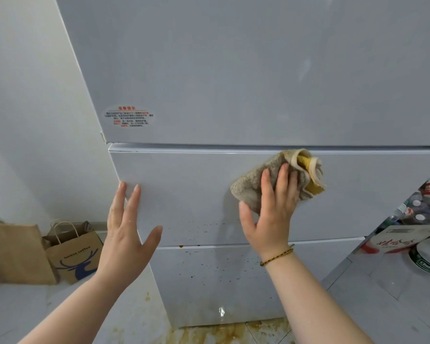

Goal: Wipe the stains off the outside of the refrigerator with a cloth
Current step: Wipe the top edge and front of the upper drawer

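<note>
Right hand (pixel 271 209) pressing cloth (pixel 278 177) flat on fridge (pixel 209 194) middle drawer front, fingers spread over it; left hand (pixel 129 232) open, fingers apart at fridge's left edge; risk of smearing brown specks (pixel 204 266) below, bunched cloth slipping.

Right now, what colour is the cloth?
Beige-tan cloth with a yellow inner side, seen in the head view.

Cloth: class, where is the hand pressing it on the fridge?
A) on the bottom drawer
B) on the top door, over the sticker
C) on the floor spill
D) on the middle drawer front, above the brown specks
D: the right hand presses the cloth flat against the middle drawer front, with the brown specks lower down.
</note>
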`<state>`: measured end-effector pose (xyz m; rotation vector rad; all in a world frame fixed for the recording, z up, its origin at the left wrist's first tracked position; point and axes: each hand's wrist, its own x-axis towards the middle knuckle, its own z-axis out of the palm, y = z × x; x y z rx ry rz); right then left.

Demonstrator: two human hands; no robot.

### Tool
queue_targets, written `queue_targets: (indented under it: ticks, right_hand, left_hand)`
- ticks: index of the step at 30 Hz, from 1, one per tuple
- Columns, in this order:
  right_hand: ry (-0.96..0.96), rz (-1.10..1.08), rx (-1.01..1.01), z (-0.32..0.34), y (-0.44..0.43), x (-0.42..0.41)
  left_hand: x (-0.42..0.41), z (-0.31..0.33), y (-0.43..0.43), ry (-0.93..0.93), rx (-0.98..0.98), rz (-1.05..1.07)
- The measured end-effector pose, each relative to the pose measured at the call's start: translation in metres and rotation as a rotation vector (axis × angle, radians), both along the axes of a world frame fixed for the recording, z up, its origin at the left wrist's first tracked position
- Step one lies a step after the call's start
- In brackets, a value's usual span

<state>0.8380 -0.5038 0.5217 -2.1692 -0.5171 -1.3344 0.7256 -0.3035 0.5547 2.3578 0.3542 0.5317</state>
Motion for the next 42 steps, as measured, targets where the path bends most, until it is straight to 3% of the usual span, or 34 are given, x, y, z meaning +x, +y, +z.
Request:
queue_targets:
  ticks: [3,6,12,15,21,28,32,35,37,38,42]
  right_hand:
    - [-0.088,0.0,0.108,0.014,-0.006,0.001]
    - [-0.221,-0.16,0.183,0.023,-0.008,0.013]
    - [-0.044,-0.198,0.406,0.021,0.03,0.014]
    - [0.001,-0.156,0.227,0.018,0.051,0.007]
    - [-0.247,-0.128,-0.314,0.001,0.087,0.003]
    - [-0.489,0.131,-0.875,-0.026,0.108,0.003]
    - [-0.374,0.264,-1.106,-0.069,0.108,-0.001]
    - [-0.189,0.412,-1.439,-0.088,0.109,-0.005]
    - [-0.083,0.452,-1.492,-0.081,0.109,-0.006]
    - [-0.118,0.468,-1.476,-0.076,0.105,-0.006]
    - [-0.451,0.37,-1.227,-0.036,0.065,0.011]
  left_hand:
    - [0.0,-0.001,-0.001,-0.01,-0.022,0.009]
    - [0.001,-0.002,-0.002,-0.015,-0.017,0.01]
    - [-0.001,-0.006,0.006,-0.113,-0.013,-0.067]
    - [0.001,-0.008,0.01,-0.178,-0.134,-0.064]
    - [0.0,0.008,0.022,-0.124,-0.645,-0.089]
    - [0.001,0.008,0.046,-0.11,-0.762,-0.174]
    - [0.003,0.006,0.049,-0.109,-0.763,-0.177]
    - [0.004,0.004,0.048,-0.117,-0.753,-0.167]
    - [0.004,0.005,0.045,-0.123,-0.75,-0.163]
    - [0.002,0.005,0.041,-0.129,-0.76,-0.157]
    - [0.001,0.006,0.025,-0.166,-0.77,-0.128]
